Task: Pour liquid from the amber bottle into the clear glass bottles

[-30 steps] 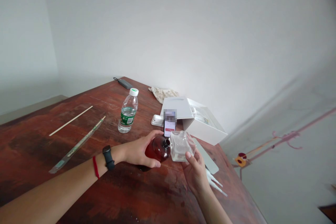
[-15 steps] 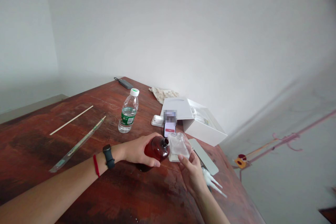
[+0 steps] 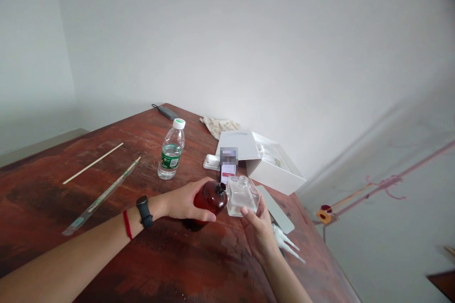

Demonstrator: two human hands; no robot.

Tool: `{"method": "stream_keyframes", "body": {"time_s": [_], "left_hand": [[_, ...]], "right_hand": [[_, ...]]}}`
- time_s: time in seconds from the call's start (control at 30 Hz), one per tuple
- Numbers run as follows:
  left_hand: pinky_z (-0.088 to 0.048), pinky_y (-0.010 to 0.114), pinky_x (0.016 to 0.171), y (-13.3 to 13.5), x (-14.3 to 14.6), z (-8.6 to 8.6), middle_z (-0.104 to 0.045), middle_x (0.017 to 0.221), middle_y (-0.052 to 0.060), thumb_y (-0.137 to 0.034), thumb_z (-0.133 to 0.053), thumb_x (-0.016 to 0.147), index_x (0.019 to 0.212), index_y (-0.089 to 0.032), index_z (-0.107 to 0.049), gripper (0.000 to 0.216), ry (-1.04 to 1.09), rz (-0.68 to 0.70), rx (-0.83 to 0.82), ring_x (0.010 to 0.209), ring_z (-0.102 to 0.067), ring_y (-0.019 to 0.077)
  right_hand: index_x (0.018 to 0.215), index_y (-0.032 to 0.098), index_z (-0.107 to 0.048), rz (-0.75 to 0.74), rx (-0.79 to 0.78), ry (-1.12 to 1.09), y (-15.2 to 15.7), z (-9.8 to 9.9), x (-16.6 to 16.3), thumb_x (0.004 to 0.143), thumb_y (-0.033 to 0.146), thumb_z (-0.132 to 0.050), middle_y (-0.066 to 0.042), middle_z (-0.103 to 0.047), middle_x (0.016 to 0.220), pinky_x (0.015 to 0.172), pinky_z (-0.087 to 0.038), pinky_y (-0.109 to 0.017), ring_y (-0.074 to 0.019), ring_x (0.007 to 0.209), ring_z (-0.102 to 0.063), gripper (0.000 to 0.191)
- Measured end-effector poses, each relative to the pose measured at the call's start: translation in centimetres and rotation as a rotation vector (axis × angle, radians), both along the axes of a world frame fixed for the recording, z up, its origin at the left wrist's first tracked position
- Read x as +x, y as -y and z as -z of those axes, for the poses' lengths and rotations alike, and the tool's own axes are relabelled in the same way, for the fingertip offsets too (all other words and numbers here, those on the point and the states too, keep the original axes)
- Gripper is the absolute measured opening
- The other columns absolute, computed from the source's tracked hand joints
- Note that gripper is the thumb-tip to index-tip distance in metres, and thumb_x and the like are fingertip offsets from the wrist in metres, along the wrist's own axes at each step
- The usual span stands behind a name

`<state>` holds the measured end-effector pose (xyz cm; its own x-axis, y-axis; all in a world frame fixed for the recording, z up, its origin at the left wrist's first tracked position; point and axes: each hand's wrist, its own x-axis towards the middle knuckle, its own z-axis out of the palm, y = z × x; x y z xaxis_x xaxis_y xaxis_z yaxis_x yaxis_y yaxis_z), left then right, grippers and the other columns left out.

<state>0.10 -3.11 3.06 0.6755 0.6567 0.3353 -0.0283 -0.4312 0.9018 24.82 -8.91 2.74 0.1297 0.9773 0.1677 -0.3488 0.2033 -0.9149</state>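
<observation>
My left hand (image 3: 185, 202) is wrapped round a round amber-red bottle (image 3: 209, 197), which is tilted with its dark neck pointing right. My right hand (image 3: 259, 227) grips a clear square glass bottle (image 3: 241, 195) from below and holds it almost upright, its open neck beside the amber bottle's mouth. Both bottles hover just above the brown wooden table (image 3: 106, 227). A black watch and a red string sit on my left wrist.
A water bottle (image 3: 171, 155) stands behind my left hand. A phone (image 3: 228, 166), a small white device (image 3: 212, 162), an open white box (image 3: 263, 161) and a cloth (image 3: 218, 126) lie behind the bottles. A wooden stick (image 3: 93, 163), a wrapped stick (image 3: 103, 196), white dropper tips (image 3: 287, 244).
The clear glass bottle has turned from tilted to nearly upright and shifted slightly left, closer to the amber bottle's mouth. My left hand has barely moved.
</observation>
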Motion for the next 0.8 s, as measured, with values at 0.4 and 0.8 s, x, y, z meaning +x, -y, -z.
{"method": "stream_keyframes", "body": {"time_s": [0.4, 0.8], "left_hand": [[-0.049, 0.049, 0.113, -0.1, 0.0, 0.1, -0.071, 0.139, 0.012, -0.045, -0.093, 0.078, 0.137, -0.021, -0.058, 0.073, -0.005, 0.01, -0.005, 0.128, -0.066, 0.0355], [-0.05, 0.049, 0.112, -0.5, -0.1, 0.2, -0.071, 0.14, 0.013, -0.049, -0.095, 0.076, 0.138, -0.021, -0.059, 0.077, -0.049, -0.021, 0.022, 0.128, -0.067, 0.0364]], "right_hand": [[0.126, 0.028, -0.073, -0.03, -0.004, -0.04, 0.4, -0.5, 0.0, 0.066, 0.031, -0.099, -0.007, -0.082, 0.121, 0.091, -0.063, -0.039, -0.0282, 0.106, -0.078, 0.065], [0.128, 0.029, -0.074, -0.084, -0.02, -0.048, 0.6, -0.8, 0.2, 0.077, 0.034, -0.094, -0.006, -0.082, 0.125, 0.098, -0.06, -0.035, -0.0256, 0.111, -0.078, 0.055]]}}
